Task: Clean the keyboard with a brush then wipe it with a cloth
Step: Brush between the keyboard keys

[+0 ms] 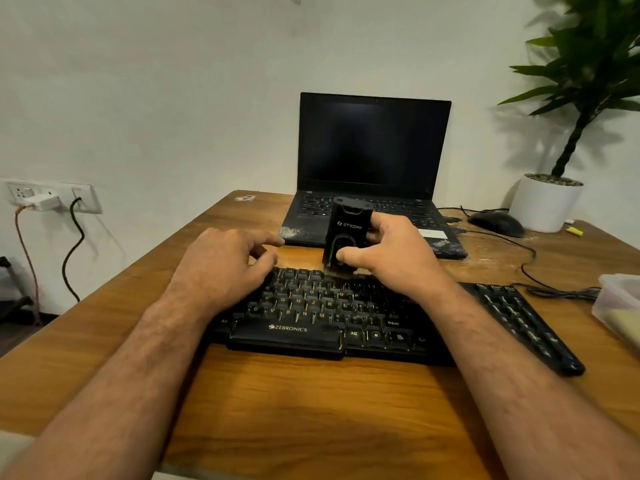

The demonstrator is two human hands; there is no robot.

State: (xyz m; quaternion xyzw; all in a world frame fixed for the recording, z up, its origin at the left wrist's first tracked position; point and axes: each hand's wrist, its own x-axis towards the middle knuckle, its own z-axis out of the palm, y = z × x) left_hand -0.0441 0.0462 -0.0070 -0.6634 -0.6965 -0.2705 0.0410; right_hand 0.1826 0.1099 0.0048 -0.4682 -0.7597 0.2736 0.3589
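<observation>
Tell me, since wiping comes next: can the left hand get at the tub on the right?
Probably not easily: the right hand with the brush lies between the left hand and the tub.

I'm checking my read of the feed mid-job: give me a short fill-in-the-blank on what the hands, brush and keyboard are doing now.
1. The right hand grips the black ____ upright.
2. Its bristles touch the far edge of the keyboard, which lies on the wooden ____.
3. The left hand rests on the keyboard's ____ end.
4. Behind it, the laptop screen is ____.

Missing words: brush; table; left; dark
</observation>
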